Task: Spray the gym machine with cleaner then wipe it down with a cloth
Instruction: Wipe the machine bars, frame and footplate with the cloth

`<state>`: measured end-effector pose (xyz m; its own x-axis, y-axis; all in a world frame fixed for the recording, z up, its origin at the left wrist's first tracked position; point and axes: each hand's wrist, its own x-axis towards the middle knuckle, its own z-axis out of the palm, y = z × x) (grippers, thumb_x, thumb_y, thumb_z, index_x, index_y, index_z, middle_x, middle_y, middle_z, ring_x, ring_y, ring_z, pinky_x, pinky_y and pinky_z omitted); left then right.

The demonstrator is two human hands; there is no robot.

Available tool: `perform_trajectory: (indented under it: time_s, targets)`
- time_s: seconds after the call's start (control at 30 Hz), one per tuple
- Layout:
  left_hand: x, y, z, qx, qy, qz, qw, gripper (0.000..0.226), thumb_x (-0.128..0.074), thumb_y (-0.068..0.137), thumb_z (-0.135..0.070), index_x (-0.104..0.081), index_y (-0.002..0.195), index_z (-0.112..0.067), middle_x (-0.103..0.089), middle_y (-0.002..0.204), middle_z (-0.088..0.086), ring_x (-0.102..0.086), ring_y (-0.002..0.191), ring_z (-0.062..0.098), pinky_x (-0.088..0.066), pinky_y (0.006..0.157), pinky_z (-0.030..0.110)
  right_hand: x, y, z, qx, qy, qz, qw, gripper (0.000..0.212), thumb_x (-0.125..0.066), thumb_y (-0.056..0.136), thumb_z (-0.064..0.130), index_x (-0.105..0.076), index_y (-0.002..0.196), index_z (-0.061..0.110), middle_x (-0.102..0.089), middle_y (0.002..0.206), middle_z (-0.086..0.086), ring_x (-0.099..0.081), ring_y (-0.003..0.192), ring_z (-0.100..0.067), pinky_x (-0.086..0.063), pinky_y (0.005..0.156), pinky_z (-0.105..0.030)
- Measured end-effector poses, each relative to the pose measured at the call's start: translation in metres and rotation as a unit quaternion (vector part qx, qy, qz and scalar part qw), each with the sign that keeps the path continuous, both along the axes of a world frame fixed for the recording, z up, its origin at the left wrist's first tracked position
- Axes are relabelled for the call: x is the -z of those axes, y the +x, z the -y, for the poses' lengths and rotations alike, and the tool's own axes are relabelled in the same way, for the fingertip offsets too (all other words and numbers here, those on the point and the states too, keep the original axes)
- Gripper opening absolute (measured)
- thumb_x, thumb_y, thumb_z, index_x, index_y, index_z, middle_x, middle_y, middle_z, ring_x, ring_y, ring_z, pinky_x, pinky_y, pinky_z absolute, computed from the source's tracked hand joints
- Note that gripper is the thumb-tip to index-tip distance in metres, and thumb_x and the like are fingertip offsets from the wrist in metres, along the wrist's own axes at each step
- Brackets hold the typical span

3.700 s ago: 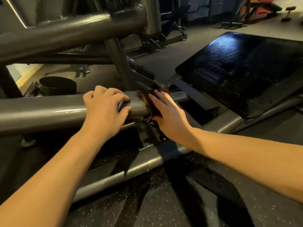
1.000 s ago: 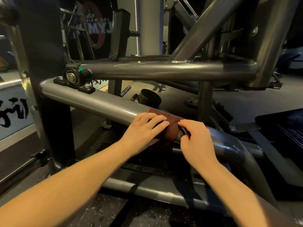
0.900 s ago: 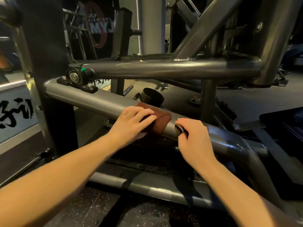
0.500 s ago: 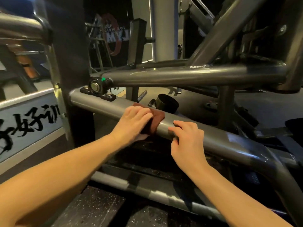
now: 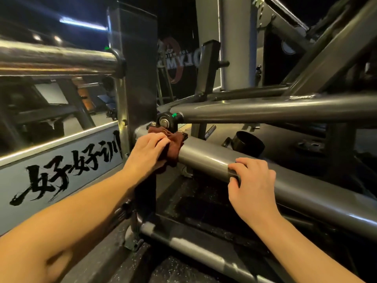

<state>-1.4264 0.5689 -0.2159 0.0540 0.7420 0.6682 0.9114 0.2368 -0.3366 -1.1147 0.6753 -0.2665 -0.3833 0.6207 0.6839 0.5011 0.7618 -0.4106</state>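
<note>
The gym machine's thick grey tube slopes from a black bearing block at its left end down to the right. My left hand presses a bunched brown cloth onto the tube just below the bearing, with the fingers lying flat over it. Further right, my right hand rests on top of the same tube with its fingers curled. A small dark object shows under its fingertips; I cannot tell what it is. No spray bottle is plainly visible.
A second grey tube crosses just above. A dark upright post stands left of the cloth, beside a pale panel with black brush lettering. A black cylinder sits behind the tube. Lower frame rails run beneath my arms.
My left hand has slid the cloth up the tube to the left until it reached the bearing block. My right hand has stayed on the tube, and the gap between my hands has widened.
</note>
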Motion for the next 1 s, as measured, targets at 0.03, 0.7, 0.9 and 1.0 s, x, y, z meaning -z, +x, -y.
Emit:
perform_trajectory:
  time_s: [0.03, 0.7, 0.9, 1.0]
  targets:
    - [0.000, -0.006, 0.005, -0.021, 0.024, 0.026, 0.999, 0.080, -0.093, 0.070, -0.028, -0.053, 0.137, -0.012, -0.055, 0.139, 0.014, -0.051, 0.124, 0.036, -0.044, 0.106, 0.051, 0.000, 0.000, -0.001, 0.000, 0.003, 0.000, 1.000, 0.031, -0.076, 0.085, 0.012, -0.075, 0.116, 0.017, -0.066, 0.125, -0.002, -0.052, 0.120, -0.026, -0.042, 0.095, -0.045]
    - [-0.011, -0.021, 0.015, -0.089, 0.062, 0.091, 0.990, 0.075, -0.093, 0.072, -0.022, -0.058, 0.137, -0.011, -0.053, 0.143, 0.012, -0.043, 0.129, 0.031, -0.038, 0.112, 0.046, -0.004, -0.036, 0.002, -0.038, 0.032, -0.010, 0.999, 0.038, -0.086, 0.077, 0.011, -0.077, 0.113, 0.017, -0.067, 0.121, -0.005, -0.056, 0.116, -0.031, -0.047, 0.087, -0.048]
    - [0.020, 0.059, -0.008, 0.032, 0.054, 0.150, 0.987, 0.067, -0.091, 0.070, -0.016, -0.061, 0.130, -0.019, -0.052, 0.140, 0.004, -0.042, 0.130, 0.027, -0.040, 0.109, 0.050, -0.007, -0.036, 0.000, -0.056, 0.027, -0.020, 0.998, 0.033, -0.081, 0.082, 0.012, -0.076, 0.114, 0.018, -0.066, 0.121, -0.002, -0.052, 0.119, -0.026, -0.042, 0.091, -0.042]
    - [0.033, 0.088, -0.006, 0.043, 0.115, 0.263, 0.957, 0.046, -0.083, 0.078, -0.007, -0.064, 0.116, -0.023, -0.051, 0.129, -0.007, -0.044, 0.122, 0.013, -0.035, 0.105, 0.021, -0.006, -0.028, 0.005, -0.092, 0.008, -0.042, 0.995, 0.034, -0.075, 0.087, 0.007, -0.075, 0.119, 0.018, -0.064, 0.126, 0.001, -0.050, 0.123, -0.022, -0.038, 0.097, -0.037]
